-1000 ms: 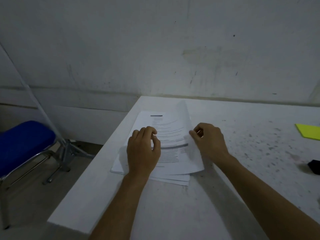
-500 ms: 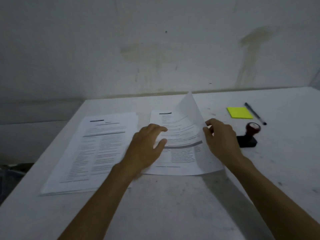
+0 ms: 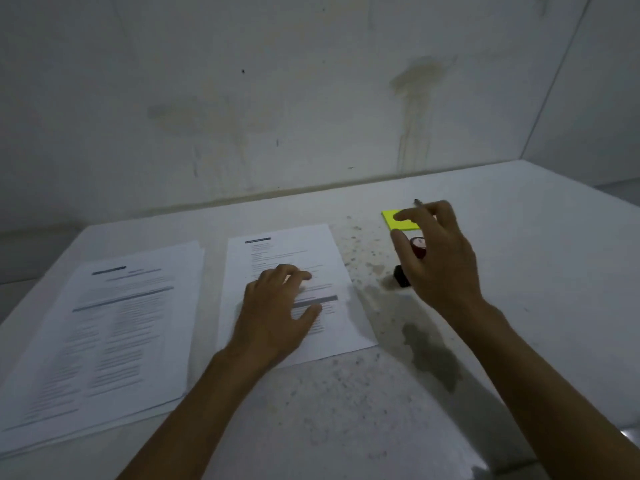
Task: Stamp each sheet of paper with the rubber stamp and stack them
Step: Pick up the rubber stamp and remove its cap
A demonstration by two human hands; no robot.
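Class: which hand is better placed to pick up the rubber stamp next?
Right. The right hand hovers open just over the rubber stamp, while the left hand rests on the single sheet.

A pale plastered wall [image 3: 277,81] is seen across the upper half of the view, from 9 o'clock round to 3 o'clock. It is marked by a brownish streaked stain [image 3: 415,98] at 1 o'clock and by a fainter, wider blotch [image 3: 194,116] toward 11 o'clock; a few small dark specks are scattered between them. A corner with a second wall [image 3: 595,98] is formed at 2 o'clock. The lower half is filled by a white table [image 3: 346,410], whose surface is speckled and smudged with dark marks. The light is dim and greyish, and soft shadows are cast on the tabletop.
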